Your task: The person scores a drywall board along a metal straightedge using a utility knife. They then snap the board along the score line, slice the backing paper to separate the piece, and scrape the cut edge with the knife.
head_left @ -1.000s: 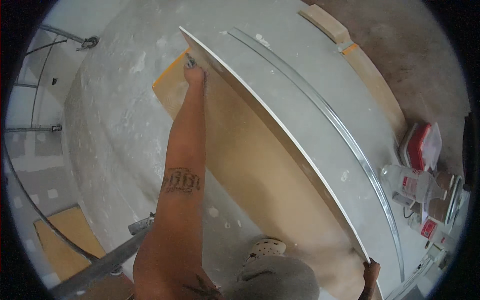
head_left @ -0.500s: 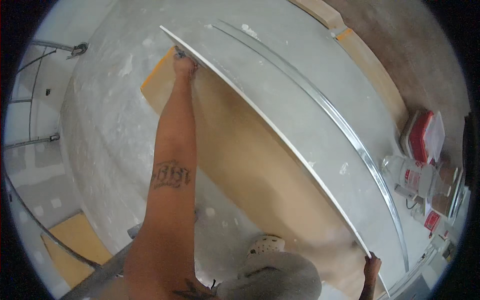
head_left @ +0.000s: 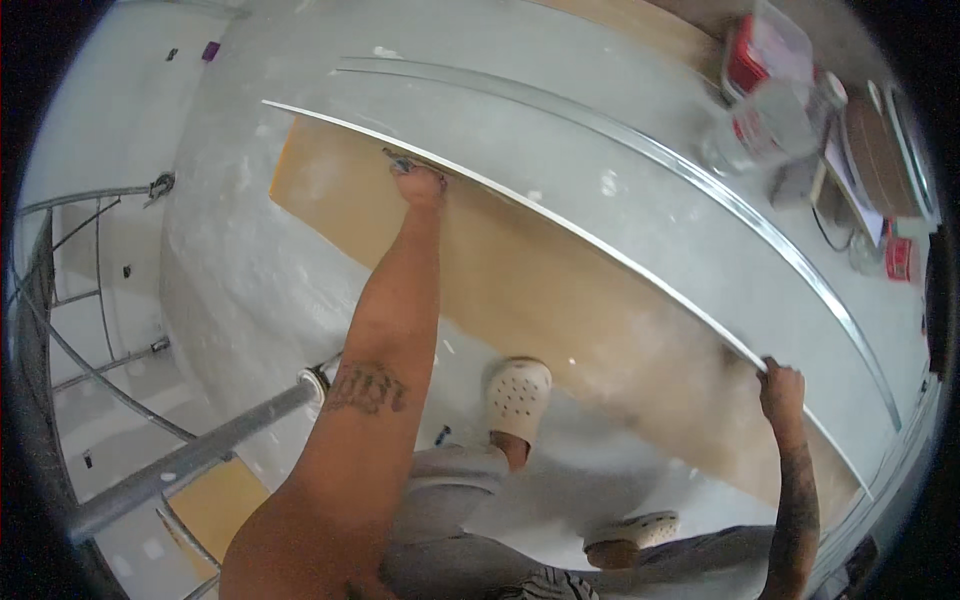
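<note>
A long sheet of plasterboard (head_left: 560, 310) stands on edge across the view, its brown paper face toward me and its thin pale edge uppermost. My left hand (head_left: 420, 187) is closed around a small grey metal tool (head_left: 398, 161), against the brown face just below the top edge. Its exact kind is unclear, as the fingers cover most of it. Toward the near right end, my right hand (head_left: 782, 388) grips the top edge, fingers curled over it.
A shiny metal strip (head_left: 700, 180) lies on the floor beyond the sheet. At the right are a clear plastic bottle (head_left: 765, 125), a red-and-clear container (head_left: 765, 55) and a brown round object (head_left: 878, 150). Scaffold tubing (head_left: 200, 465) crosses the left. My pale clog (head_left: 520, 392) stands beside the sheet.
My left hand has slid along the sheet away from its far end with the tool. My right hand keeps its grip on the edge. The view has turned, showing both clogs.
</note>
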